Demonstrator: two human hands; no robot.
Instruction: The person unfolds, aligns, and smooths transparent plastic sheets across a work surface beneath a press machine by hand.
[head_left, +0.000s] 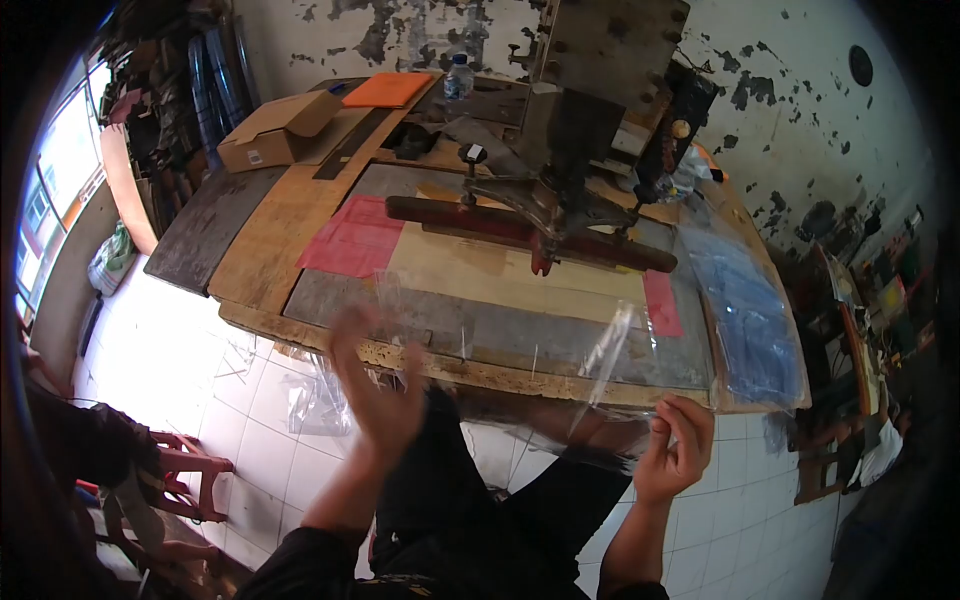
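Note:
My right hand (678,450) pinches the edge of a transparent plastic sheet (605,355) at the table's front edge. The sheet stretches leftward, catching bright reflections, and part of it hangs below the edge. My left hand (378,395) is smeared by motion near the sheet's left side, its thumb and fingers apart. Beyond my hands stands a press with a long dark-red bar (430,212) over a metal plate (330,300). Under the bar lies a pale yellow board (480,262), with pink sheets (350,237) at its left end and a smaller pink piece (662,303) at its right.
A stack of bluish plastic sheets (745,310) lies at the table's right side. At the back left are a cardboard box (280,130), an orange folder-like sheet (388,90) and a water bottle (459,78). A red stool (190,480) stands on the tiled floor; another person sits at far left.

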